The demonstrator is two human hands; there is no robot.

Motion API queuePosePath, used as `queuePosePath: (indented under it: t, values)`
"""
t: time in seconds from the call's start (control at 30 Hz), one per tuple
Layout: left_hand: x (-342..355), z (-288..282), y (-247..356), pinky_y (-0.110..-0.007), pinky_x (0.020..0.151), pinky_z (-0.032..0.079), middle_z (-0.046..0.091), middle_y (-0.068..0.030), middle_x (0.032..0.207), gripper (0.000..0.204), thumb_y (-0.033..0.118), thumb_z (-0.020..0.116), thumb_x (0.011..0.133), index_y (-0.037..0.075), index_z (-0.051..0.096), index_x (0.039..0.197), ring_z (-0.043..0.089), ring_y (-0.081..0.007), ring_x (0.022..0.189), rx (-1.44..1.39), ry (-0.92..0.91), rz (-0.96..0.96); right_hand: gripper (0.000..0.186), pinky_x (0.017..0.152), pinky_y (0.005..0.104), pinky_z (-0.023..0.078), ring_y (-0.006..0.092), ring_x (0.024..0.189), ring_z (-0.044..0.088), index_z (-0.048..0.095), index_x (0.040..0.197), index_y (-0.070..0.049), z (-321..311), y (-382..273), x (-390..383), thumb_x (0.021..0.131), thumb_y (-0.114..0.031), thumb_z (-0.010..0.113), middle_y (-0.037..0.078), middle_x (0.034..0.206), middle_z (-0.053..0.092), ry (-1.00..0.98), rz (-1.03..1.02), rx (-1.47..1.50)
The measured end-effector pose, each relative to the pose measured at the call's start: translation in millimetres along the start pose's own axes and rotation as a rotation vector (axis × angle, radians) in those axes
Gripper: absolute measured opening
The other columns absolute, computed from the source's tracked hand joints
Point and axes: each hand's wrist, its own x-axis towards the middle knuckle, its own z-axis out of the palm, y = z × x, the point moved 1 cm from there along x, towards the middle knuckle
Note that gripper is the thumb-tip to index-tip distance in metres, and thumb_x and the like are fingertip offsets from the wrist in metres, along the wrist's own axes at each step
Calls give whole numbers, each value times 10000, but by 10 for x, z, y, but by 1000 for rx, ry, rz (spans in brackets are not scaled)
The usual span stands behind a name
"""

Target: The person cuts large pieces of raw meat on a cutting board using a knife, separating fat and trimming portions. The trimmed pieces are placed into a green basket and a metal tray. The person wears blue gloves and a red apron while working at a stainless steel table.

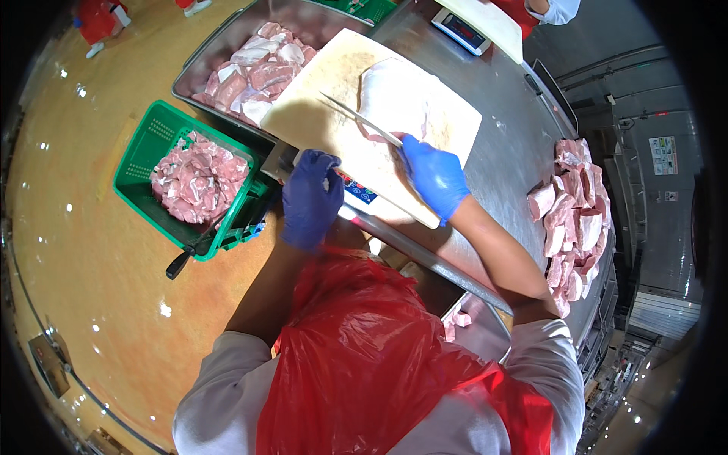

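My right hand (pixel 435 176), in a blue glove, grips a knife (pixel 356 114) whose long blade points up and left over the cutting board (pixel 459 133), beside and partly over the lower edge of a large pale slab of meat (pixel 396 92). My left hand (pixel 311 199), also gloved in blue, is curled at the board's left edge, next to a scale (pixel 357 189) under the board; a small pale bit shows among its fingers, too small to name.
Left are a steel bin (pixel 184 82) of meat pieces and a green basket (pixel 136 152) of trimmings with a black handle. Stacked meat blocks (pixel 576 220) lie right on the steel table (pixel 504 159). Another scale (pixel 459 32) and other people (pixel 518 15) are at the back.
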Motion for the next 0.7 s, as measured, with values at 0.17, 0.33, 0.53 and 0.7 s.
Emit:
queuePosePath:
  t: [0.17,0.33,0.53,0.7]
  values:
    - [93,-194,-31,-391,728,539,658,-150,970,147,-17,616,848,14,669,981,665,-312,802,-104,50,-108,157,573,500,526,408,678,670,534,1077,-73,-89,996,-663,984,-199,541,202,800,666,-193,-74,-309]
    - [257,103,229,-360,729,531,649,-137,963,156,-4,654,834,10,660,989,650,-269,792,-178,126,13,120,593,519,515,435,695,646,556,978,-62,-416,1221,-972,950,-159,619,221,813,643,-114,-112,-228]
    - [553,914,176,-369,639,513,644,-154,836,145,5,702,788,22,630,913,610,-269,654,-247,215,-74,166,616,508,526,423,728,660,561,976,-75,-215,526,-572,996,-240,571,200,835,670,170,96,32]
    - [567,636,215,-356,582,475,600,-95,621,123,70,701,751,27,595,706,578,-240,564,-220,211,-159,194,619,521,517,423,701,660,575,1003,-58,-20,8,-94,986,-251,567,211,789,677,236,107,130]
